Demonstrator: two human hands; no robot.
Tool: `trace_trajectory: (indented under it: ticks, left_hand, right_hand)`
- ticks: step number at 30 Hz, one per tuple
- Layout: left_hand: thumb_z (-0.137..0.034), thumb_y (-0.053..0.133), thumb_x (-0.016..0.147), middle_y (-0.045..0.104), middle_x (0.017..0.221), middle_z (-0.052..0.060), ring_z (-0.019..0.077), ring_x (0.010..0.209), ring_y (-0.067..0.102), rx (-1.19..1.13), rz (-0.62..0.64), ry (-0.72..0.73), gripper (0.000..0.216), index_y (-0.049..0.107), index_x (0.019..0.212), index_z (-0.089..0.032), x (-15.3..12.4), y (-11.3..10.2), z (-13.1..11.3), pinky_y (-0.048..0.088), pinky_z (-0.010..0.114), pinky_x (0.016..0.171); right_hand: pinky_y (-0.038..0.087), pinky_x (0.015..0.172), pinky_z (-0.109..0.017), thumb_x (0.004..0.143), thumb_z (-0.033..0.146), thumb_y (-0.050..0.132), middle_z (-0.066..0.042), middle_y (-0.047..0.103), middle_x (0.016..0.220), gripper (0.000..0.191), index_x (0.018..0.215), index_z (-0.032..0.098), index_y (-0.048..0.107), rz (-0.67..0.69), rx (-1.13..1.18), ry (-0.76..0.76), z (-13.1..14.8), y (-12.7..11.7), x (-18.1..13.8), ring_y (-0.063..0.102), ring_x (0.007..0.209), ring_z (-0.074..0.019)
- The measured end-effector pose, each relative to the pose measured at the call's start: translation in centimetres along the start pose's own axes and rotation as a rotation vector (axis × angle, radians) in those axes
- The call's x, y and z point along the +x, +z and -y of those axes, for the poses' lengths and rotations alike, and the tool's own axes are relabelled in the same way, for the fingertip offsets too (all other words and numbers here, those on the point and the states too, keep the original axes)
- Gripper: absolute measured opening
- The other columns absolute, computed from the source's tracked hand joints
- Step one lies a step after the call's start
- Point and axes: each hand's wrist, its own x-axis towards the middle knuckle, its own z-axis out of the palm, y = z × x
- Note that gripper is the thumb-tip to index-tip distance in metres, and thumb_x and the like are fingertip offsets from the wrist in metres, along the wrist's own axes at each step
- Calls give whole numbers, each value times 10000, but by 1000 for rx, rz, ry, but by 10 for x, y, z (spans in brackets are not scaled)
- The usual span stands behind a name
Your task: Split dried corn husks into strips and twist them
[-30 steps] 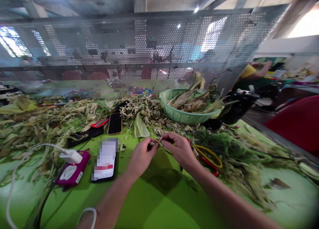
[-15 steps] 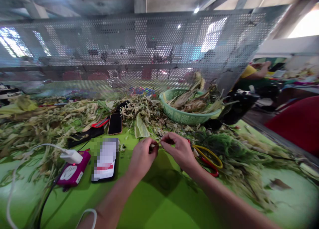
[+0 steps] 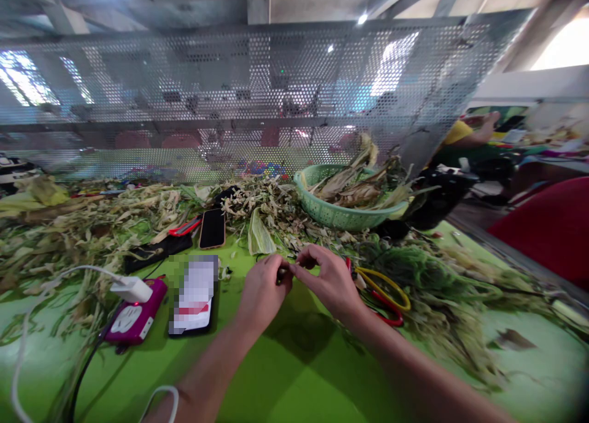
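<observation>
My left hand [image 3: 262, 289] and my right hand [image 3: 327, 278] meet above the green table [image 3: 285, 374], fingertips pinched together on a small dry husk piece [image 3: 284, 270] that is mostly hidden between them. Both hands are closed. Just right of my right hand lie scissors with yellow and red handles [image 3: 386, 291]. A dark phone with a lit screen [image 3: 195, 294] lies left of my left hand.
Dry corn husks [image 3: 92, 227] cover the back of the table. A green basket of husks [image 3: 343, 202] stands behind. A purple power strip with a white charger [image 3: 135, 306], another phone [image 3: 212, 228], a perforated metal screen [image 3: 257, 98] and another person at the right [image 3: 464, 135].
My hands have drawn closer together, the fingertips now touching around the small piece. Nothing else on the table moved.
</observation>
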Motion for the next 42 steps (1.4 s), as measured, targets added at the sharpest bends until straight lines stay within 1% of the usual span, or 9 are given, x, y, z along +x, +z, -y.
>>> trace_trajectory:
  ticks: [6, 9, 13, 17, 19, 23, 26, 32, 42]
  left_hand:
    - [-136, 539, 803, 623, 802, 37, 168, 757, 572, -16, -3, 0, 51, 552, 812, -184, 0, 0, 0, 425, 281, 686]
    - [-133, 538, 802, 631, 807, 40, 169, 758, 577, -25, -11, -15, 55, 557, 819, -182, 0, 0, -1, 428, 282, 688]
    - [-157, 529, 814, 642, 835, 47, 167, 766, 588, -61, -7, -39, 49, 562, 841, -181, 0, -1, -1, 431, 276, 683]
    - [-171, 537, 810, 653, 837, 45, 165, 765, 595, -92, -5, -84, 56, 574, 852, -176, 1, -2, 0, 434, 277, 688]
    - [-184, 542, 810, 657, 824, 37, 158, 750, 598, -148, 9, -116, 59, 583, 852, -176, 2, -2, 0, 438, 269, 679]
    - [-234, 528, 828, 652, 793, 24, 141, 715, 598, -341, 62, -187, 98, 592, 871, -174, 3, -4, -1, 447, 242, 643]
    - [-261, 527, 830, 648, 780, 19, 134, 694, 589, -410, 79, -223, 120, 592, 874, -171, 3, -5, -1, 443, 232, 618]
    - [-257, 540, 821, 646, 772, 16, 133, 689, 584, -369, 69, -221, 108, 593, 861, -171, 3, -3, -1, 431, 230, 614]
    - [-182, 536, 816, 654, 822, 31, 151, 740, 592, -167, 23, -116, 45, 567, 849, -179, 1, -2, -2, 426, 260, 663]
  right_hand:
    - [419, 647, -252, 786, 197, 510, -10, 593, 721, 85, 716, 200, 557, 8, 36, 33, -2, 1, 0, 558, 716, -167]
    - [420, 645, -250, 790, 214, 511, -10, 601, 735, 79, 739, 198, 570, 15, 68, 48, -3, 1, 0, 564, 722, -167]
    - [399, 616, -244, 807, 253, 528, 4, 578, 692, 110, 719, 197, 562, 15, 68, 71, -3, 0, 1, 544, 675, -156]
    - [395, 620, -238, 806, 244, 543, 14, 570, 687, 106, 716, 193, 565, -5, 102, 66, -5, 2, 0, 536, 664, -145]
    - [400, 625, -239, 811, 243, 542, 12, 575, 692, 102, 729, 193, 576, -11, 122, 63, -7, 3, 0, 539, 668, -146]
    - [431, 652, -250, 808, 243, 548, -1, 604, 726, 77, 781, 196, 602, -16, 172, 58, -7, 4, 1, 563, 690, -155]
    - [456, 691, -269, 796, 247, 569, -17, 626, 769, 68, 810, 197, 613, -7, 195, 41, -6, 4, 1, 584, 731, -169]
    - [470, 687, -280, 787, 237, 559, -26, 623, 753, 66, 786, 193, 609, 7, 179, 40, -6, 4, 1, 586, 731, -177]
    - [456, 668, -265, 778, 217, 559, -17, 612, 740, 37, 760, 197, 586, 16, 145, 52, -3, 3, -1, 578, 728, -173]
